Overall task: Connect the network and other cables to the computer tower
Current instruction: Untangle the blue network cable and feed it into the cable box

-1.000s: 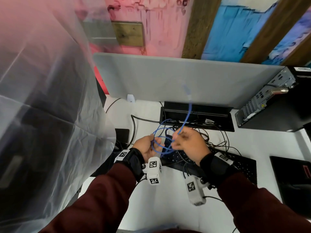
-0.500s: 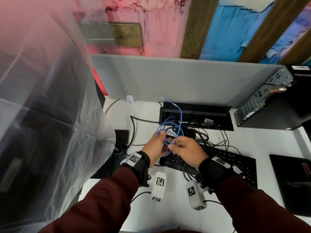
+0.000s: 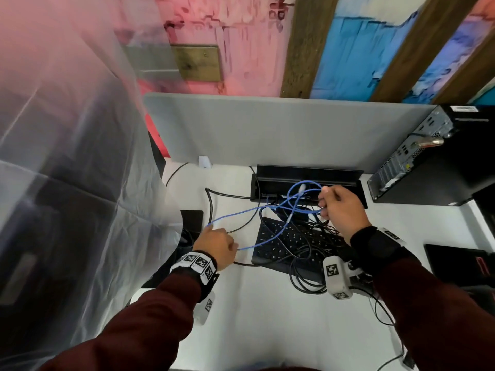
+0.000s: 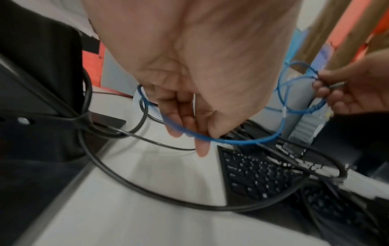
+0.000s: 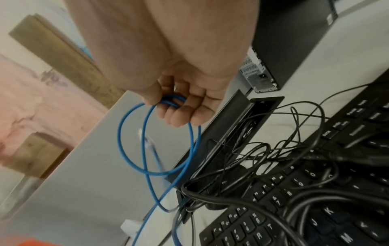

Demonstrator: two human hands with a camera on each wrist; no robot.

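A person in dark red sleeves stretches a blue network cable (image 3: 267,207) between two hands above a white desk (image 3: 257,311). The left hand (image 3: 218,247) sits low at the desk's left side, its fingers (image 4: 185,121) curled round one strand of the cable, which runs across them and out past the thumb. The right hand (image 3: 341,210) is raised farther back and to the right, fingers (image 5: 183,114) closed on several gathered loops that hang beneath it. A clear plug (image 5: 147,141) on one free end dangles inside those loops; it is blurred, so its detail cannot be made out.

Between the hands the cable crosses over a black keyboard (image 3: 284,245) buried under a tangle of thin black cables (image 3: 308,236). A thicker black cable (image 4: 147,196) curves across the desk near the left hand. Behind the keyboard an open black cable box (image 3: 308,180) is set into the desk against a grey divider panel (image 3: 267,132).

The computer tower (image 3: 434,162) stands at the desk's far right corner, its perforated rear panel with ports turned toward the person, well apart from both hands and from the blue cable. Translucent plastic sheeting (image 3: 67,170) drapes the left side of the scene, and a painted pink and blue wall with wooden beams rises behind the divider.
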